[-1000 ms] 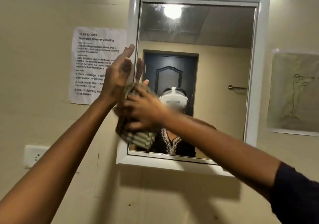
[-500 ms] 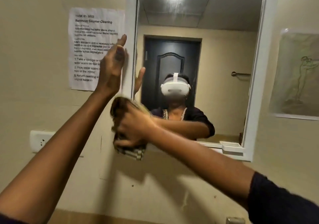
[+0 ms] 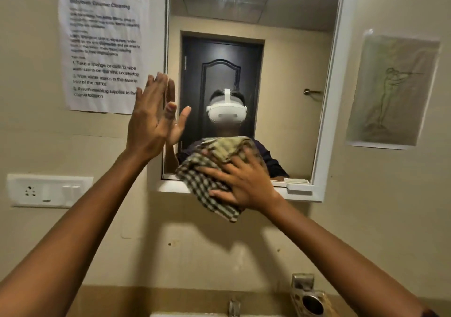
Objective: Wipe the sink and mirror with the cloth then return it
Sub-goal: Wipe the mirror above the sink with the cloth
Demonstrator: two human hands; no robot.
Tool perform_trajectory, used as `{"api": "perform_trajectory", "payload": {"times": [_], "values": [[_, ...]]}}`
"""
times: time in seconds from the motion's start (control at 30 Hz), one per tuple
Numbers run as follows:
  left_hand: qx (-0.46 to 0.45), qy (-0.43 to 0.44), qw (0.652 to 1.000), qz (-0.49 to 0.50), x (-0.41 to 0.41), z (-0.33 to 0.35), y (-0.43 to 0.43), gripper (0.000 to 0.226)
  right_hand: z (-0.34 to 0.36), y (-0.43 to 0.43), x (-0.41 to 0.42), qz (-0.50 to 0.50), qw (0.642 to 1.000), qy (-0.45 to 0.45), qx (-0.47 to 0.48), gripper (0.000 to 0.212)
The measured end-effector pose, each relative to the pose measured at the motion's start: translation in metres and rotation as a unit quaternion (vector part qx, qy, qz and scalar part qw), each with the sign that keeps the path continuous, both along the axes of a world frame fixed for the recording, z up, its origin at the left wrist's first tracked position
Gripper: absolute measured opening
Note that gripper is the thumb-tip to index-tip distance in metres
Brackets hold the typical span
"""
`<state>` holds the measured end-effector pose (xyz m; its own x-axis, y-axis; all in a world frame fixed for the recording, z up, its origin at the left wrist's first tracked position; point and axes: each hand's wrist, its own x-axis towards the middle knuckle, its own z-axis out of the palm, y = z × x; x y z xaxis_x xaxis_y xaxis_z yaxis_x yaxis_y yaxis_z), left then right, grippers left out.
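Against the lower edge of the mirror (image 3: 280, 72), my right hand (image 3: 246, 185) pressed the checked cloth (image 3: 207, 170) flat under spread fingers. My left hand (image 3: 148, 121), fingers straight, braced at the white frame (image 3: 329, 101). Even pressure and overlapping strokes would, I judged, avoid streaks.

sink (image 3: 190, 314) cut off below, notice (image 3: 105, 48) blurred

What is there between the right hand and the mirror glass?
The checked cloth: in the head view the right hand presses it against the lower part of the mirror, and its bottom corner hangs below the frame.
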<state>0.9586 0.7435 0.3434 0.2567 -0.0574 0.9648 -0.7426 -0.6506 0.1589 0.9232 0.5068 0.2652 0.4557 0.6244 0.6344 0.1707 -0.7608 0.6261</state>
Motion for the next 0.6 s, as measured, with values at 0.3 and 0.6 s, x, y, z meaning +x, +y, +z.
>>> {"api": "perform_trajectory", "payload": {"times": [0.3,0.6], "values": [[-0.021,-0.070,0.994,0.078,0.008,-0.032,-0.040,0.074,0.030,0.021,0.004,-0.121,0.831,-0.161,0.518,0.065],[0.030,-0.118,0.991,0.056,0.013,-0.044,-0.036,0.072,0.102,0.028,0.017,0.004,0.980,-0.134,0.148,0.057]]}}
